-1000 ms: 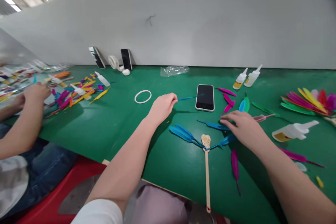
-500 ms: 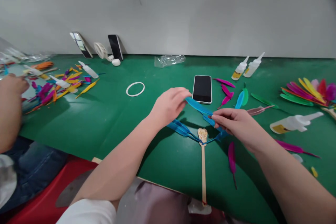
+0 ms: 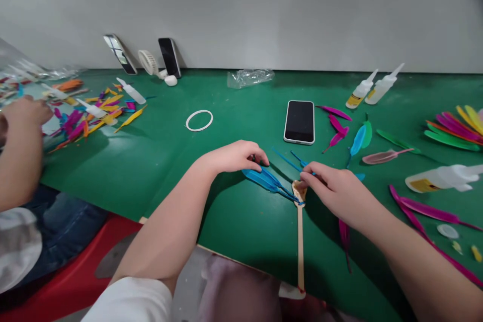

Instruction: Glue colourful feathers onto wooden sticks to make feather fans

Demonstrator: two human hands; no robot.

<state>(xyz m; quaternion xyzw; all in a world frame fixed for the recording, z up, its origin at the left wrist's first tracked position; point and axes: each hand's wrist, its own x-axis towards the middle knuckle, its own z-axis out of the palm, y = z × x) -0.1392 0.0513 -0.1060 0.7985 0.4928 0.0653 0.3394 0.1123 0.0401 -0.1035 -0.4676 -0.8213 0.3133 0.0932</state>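
Note:
My right hand (image 3: 332, 183) pinches a blue feather (image 3: 287, 159), seen as a thin strip slanting up and left from the fingertips. Just below those fingers lies a flat wooden stick (image 3: 300, 246) with a widened, glue-smeared head (image 3: 300, 191). Several blue feathers (image 3: 264, 179) fan out leftward from that head. Over their outer ends is my left hand (image 3: 241, 155), its fingers loosely curved and apart, with nothing visible in it; whether it touches them I cannot tell. More blue feather parts show behind my right hand, partly hidden.
A phone (image 3: 299, 122) lies ahead on the green table. Glue bottles (image 3: 441, 179), loose magenta feathers (image 3: 426, 210) and a multicoloured feather fan (image 3: 456, 131) are to the right. A white ring (image 3: 199, 121) lies left of centre. Another person's hand (image 3: 26, 113) is at far left, near scattered feathers.
My left hand has let go of the blue feather and moved down and slightly left. My right hand, still pinching the feather, has come close to the stick's head. The view has shifted slightly.

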